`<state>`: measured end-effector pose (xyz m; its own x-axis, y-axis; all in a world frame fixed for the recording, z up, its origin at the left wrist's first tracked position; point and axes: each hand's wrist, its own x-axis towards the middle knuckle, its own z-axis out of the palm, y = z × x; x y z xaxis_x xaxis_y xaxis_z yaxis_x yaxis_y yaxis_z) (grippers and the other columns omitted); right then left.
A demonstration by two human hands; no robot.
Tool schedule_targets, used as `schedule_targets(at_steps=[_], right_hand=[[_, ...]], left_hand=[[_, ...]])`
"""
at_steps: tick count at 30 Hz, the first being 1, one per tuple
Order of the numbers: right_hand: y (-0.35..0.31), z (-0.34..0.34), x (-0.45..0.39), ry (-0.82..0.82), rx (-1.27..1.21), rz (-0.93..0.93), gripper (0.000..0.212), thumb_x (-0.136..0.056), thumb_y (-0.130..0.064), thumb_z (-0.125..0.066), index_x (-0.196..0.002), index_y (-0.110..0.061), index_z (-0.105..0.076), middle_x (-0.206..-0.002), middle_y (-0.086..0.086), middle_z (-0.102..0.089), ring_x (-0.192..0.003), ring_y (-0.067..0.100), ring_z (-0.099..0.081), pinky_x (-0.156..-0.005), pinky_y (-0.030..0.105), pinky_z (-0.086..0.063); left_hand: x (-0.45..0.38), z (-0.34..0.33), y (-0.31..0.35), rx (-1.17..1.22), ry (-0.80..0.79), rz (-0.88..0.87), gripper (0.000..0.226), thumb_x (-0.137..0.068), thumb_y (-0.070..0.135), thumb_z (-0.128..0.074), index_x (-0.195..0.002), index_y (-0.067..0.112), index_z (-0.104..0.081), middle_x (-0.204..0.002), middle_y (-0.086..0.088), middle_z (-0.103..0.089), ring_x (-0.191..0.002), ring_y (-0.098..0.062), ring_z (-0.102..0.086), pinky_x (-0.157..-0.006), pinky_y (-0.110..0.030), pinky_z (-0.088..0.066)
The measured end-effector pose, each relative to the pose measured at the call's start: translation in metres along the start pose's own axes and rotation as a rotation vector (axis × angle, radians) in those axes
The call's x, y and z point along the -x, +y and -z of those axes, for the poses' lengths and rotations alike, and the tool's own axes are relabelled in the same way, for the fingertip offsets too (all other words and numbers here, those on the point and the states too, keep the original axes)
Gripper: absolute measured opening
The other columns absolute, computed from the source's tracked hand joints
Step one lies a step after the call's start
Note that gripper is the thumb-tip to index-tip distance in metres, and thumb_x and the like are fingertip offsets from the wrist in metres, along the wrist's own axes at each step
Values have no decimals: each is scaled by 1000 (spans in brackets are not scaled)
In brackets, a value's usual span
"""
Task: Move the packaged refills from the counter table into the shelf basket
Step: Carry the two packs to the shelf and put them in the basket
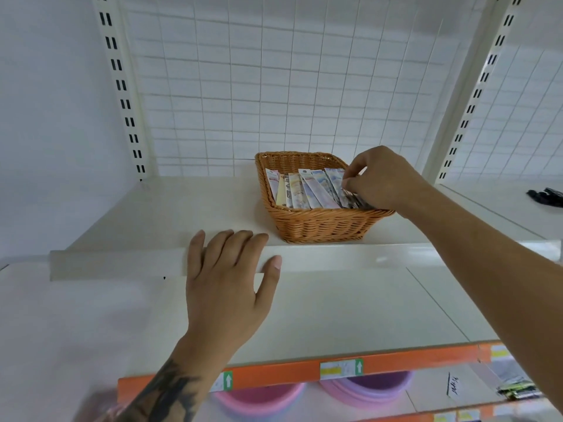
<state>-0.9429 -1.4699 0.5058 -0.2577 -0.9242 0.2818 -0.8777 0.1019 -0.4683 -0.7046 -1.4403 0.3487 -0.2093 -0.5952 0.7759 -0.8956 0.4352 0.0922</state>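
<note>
A smooth cream metal shelf [189,205] backed by white wire grid carries a rectangular woven wicker basket [316,225]. In it flat glossy packaged refills [307,188] stand in a leaning row. The right hand [380,181], fingers curled, pinches the rightmost packets inside the basket. The left hand [227,278] rests flat, fingers straight, on the shelf's front lip.
</note>
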Motion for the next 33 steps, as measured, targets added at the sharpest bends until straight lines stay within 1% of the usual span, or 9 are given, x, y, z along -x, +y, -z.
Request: schedule_targets(at_steps=[4,7,9,11,15,18,21,24,33], right_hand=[[1,-8,15,129,-9,11,13,-98,-28,-59,-95,-24,-71,-100,0,-70,-88,19,-60,-59,23,-42],[2,-24,43,302,-1,83,23,-101,-41,-50,-103,-27,-69,-104,-3,-69,-95,21,-62,-82,39,-53],[5,-42,65,451,37,190,32,-102,-48,-46,-114,-26,-65,-114,-1,-65,-102,25,-60,-91,46,-49],[13,-58,86,506,80,283,43,-102,-51,-46,-129,-21,-60,-128,5,-61,-114,28,-57,-97,46,-45],[38,-84,113,436,216,389,59,-104,-52,-48,-152,-19,-43,-156,13,-42,-147,33,-35,-119,53,-33],[43,-90,131,365,286,376,63,-104,-57,-43,-157,-25,-36,-166,14,-27,-155,35,-21,-124,55,-26],[42,-88,153,305,276,358,60,-104,-59,-41,-157,-30,-36,-168,12,-25,-153,36,-27,-122,54,-25],[46,-80,183,248,281,380,62,-102,-61,-38,-156,-32,-37,-165,14,-32,-151,37,-32,-121,55,-30],[97,-69,307,119,247,482,64,-97,-60,-38,-151,-25,-47,-146,15,-56,-134,38,-53,-116,55,-36]], left_hand=[[1,-3,-2,12,40,-4,38,-102,47,-49,-117,20,-71,-114,-2,-70,-112,-30,-63,-117,-54,-29],[2,-6,-3,32,81,-10,37,-102,46,-50,-117,19,-71,-113,-2,-71,-111,-31,-63,-116,-53,-29],[4,-7,-5,44,105,-19,37,-103,45,-51,-118,18,-71,-114,-3,-70,-112,-31,-62,-116,-53,-29],[4,-7,-5,53,95,-25,38,-103,45,-50,-121,18,-70,-115,-3,-69,-114,-32,-61,-117,-53,-27],[6,1,-2,45,-8,-1,42,-102,47,-48,-129,19,-66,-125,-4,-67,-127,-32,-55,-122,-54,-20],[5,14,1,5,-165,25,51,-100,54,-42,-136,22,-60,-138,-6,-62,-138,-33,-48,-124,-58,-18],[7,39,14,-7,-290,99,59,-98,61,-37,-146,31,-52,-157,-9,-45,-149,-35,-35,-122,-62,-17],[23,68,32,-32,-300,104,60,-99,65,-32,-151,37,-43,-164,-6,-36,-153,-32,-28,-122,-62,-15],[151,140,107,-82,-446,161,62,-93,65,-34,-146,36,-52,-161,-7,-41,-149,-32,-35,-120,-64,-19]])
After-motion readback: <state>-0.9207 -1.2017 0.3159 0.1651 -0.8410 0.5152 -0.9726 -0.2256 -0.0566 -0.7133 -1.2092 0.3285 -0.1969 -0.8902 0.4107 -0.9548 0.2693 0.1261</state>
